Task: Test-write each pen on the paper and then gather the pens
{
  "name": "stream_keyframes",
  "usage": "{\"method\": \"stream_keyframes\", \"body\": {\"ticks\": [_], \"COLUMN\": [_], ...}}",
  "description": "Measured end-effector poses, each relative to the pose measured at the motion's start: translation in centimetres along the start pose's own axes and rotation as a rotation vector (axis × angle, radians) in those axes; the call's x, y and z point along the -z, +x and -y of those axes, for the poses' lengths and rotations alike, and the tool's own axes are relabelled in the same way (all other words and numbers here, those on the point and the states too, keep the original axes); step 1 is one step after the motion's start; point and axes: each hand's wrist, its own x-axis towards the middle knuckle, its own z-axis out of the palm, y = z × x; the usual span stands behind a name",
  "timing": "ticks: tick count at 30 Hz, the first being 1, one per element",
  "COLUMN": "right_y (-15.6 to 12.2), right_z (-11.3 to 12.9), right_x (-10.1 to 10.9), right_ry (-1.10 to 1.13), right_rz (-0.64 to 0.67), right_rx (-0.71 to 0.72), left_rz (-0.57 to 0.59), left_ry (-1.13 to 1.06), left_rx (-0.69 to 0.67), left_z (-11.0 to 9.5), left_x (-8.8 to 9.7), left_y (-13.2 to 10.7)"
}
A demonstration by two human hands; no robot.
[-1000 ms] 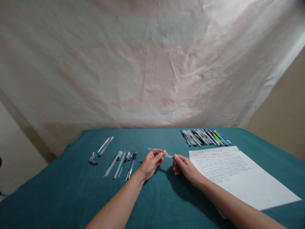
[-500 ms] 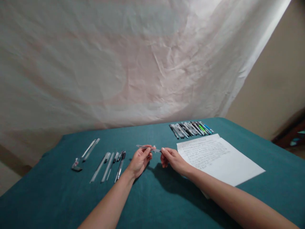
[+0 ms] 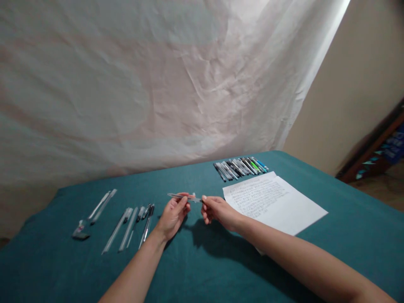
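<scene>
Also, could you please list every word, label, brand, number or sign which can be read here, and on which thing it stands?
No text can be read.
Paper: lines of handwriting, too small and blurred.
Blue item, right edge: pale marks, too blurred to tell.
Held pen, row of pens: no legible label.

"Where do we find the most light?"
"High on the right edge of the hanging sheet (image 3: pixel 176 105) — nearly white there, while the left side is a dim gray."
"And shadows?"
"We see one soft, dark shadow (image 3: pixel 214 242) on the surface (image 3: pixel 63 273), below the right hand (image 3: pixel 219 212) and forearm (image 3: pixel 293 256)."
"How crisp is it all?"
"Rather soft. We can't read the handwriting (image 3: pixel 257 195) on the paper (image 3: pixel 296 212), the blue item (image 3: pixel 394 147) at the far right is blurred, and the forearm looks stretched toward the corner — wide-lens distortion."
</scene>
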Motion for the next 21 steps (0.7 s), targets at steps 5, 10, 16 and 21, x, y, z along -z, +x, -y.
{"method": "stream_keyframes", "body": {"ticks": [5,10,16,21], "right_y": [-0.9,-1.1,-2.2,-5.3], "right_z": [1.1,1.9,5.0,6.7], "right_x": [-0.5,-0.7,1.8,7.4], "right_ry": [-0.320,-0.669,-0.912,-0.750], "right_rz": [-0.056,-0.115,-0.159,-0.453], "right_rx": [0.282,0.559,0.468,0.253], "left_rz": [-0.010,0.077,0.174,0.448], "left_ry": [-0.166,-0.139,0.178,0.895], "left_rx": [0.063,0.185,0.161,-0.074], "left_z": [-0.1,0.9,1.8,2.4], "left_x": [-1.5,-4.4,-6.7,-8.3], "left_y": [-0.4,-1.6,-3.1,-4.7]}}
